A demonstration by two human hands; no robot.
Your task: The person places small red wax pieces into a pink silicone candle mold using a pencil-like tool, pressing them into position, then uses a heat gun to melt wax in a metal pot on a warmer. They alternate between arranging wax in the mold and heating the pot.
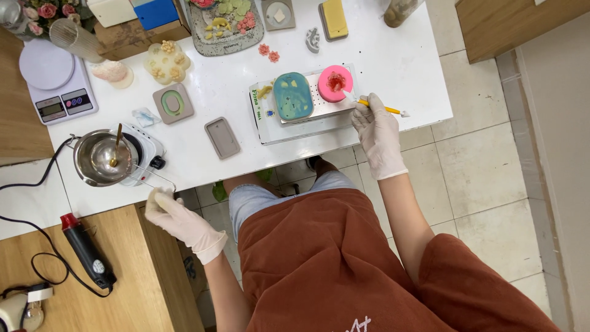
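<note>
Gloved left hand (169,212) grips white table (393,55) edge – right hand (376,126) pinches yellow tool (380,108) – tiled floor (473,166) beneath.

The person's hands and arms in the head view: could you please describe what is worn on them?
Both the left hand and the right hand wear thin, whitish disposable gloves, slightly wrinkled, with cuffs ending just past the wrists. Above the gloves the forearms are bare; no watch or bracelet shows. Rust-brown fabric covers the upper arms and the torso.
</note>
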